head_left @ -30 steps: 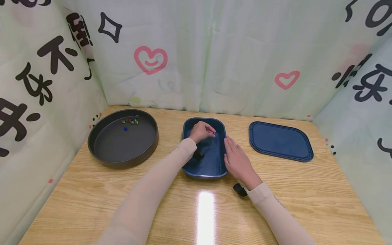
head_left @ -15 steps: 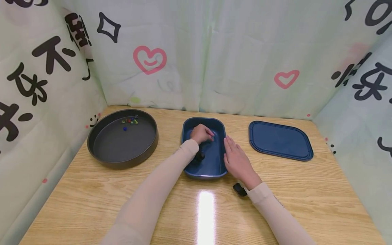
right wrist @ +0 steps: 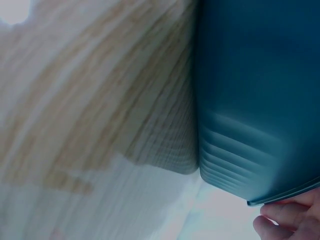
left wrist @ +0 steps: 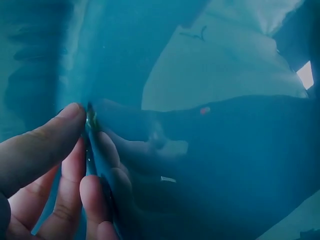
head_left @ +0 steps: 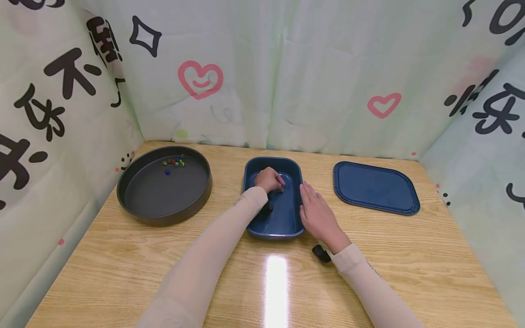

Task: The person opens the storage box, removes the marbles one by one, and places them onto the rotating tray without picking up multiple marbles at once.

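- Zeroing in on the small glassy piece, likely a marble: down inside the blue bin, right by the shiny floor, too murky to colour-call.
- Pinched narrow, by all appearances, between the thumb and a fingertip of the left hand; can't tell how firmly.
- Working low, and wisely: likely to roll at any nudge on gloss like this, so best squeezed lightly, dead centre, from opposite sides.
- Setting down or picking up? Can't tell. For setting down, best to part the fingertips slowly at floor level; for picking up, to secure the pinch before raising.
- Careful with those mirrored fingers in the gloss, easily mistaken for contact.
- Across to the bin's outer right side: bracing there with the right hand, straight-fingered against the wall, gripping nothing. Best to lean just enough against sliding, never enough to tip.
- Swinging left to the dark round pan, well apart, with marbles loosely bunched toward the far side.
- Finishing right, at the blue lid, flat on the wooden table; best left unbumped.
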`<state>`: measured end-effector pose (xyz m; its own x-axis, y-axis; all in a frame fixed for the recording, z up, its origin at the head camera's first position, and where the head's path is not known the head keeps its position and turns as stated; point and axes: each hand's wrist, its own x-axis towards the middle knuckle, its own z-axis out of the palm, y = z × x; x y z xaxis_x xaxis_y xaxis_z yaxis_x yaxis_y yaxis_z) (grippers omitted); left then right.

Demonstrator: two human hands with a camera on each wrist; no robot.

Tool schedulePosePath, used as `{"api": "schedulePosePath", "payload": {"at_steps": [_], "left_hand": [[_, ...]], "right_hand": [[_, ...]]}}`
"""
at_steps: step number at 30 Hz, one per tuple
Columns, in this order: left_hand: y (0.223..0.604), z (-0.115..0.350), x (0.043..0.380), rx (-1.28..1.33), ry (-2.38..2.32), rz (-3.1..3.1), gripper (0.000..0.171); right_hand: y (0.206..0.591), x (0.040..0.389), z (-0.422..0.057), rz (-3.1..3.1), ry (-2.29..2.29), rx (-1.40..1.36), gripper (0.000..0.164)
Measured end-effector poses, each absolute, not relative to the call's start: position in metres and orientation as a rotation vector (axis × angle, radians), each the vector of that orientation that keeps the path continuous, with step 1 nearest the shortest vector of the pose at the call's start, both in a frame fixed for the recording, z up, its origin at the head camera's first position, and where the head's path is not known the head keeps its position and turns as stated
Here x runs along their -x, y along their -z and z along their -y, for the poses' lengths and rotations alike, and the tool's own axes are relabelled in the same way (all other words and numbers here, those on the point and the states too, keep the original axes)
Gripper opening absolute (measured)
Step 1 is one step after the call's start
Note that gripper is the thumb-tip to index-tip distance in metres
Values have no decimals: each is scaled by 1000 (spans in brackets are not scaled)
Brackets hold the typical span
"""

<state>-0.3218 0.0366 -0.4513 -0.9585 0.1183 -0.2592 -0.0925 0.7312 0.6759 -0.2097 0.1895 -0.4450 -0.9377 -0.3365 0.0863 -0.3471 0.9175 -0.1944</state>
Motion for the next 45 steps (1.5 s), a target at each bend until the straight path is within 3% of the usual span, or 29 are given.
{"api": "schedulePosePath", "payload": {"at_steps": [27, 45], "left_hand": [[440, -32, 320, -16, -987, -2693, 11], [406, 3, 308, -278, -1097, -2708, 23]], "right_hand": [[444, 211, -189, 3065, -321, -544, 57], [449, 207, -195, 3000, -353, -530, 56]]}}
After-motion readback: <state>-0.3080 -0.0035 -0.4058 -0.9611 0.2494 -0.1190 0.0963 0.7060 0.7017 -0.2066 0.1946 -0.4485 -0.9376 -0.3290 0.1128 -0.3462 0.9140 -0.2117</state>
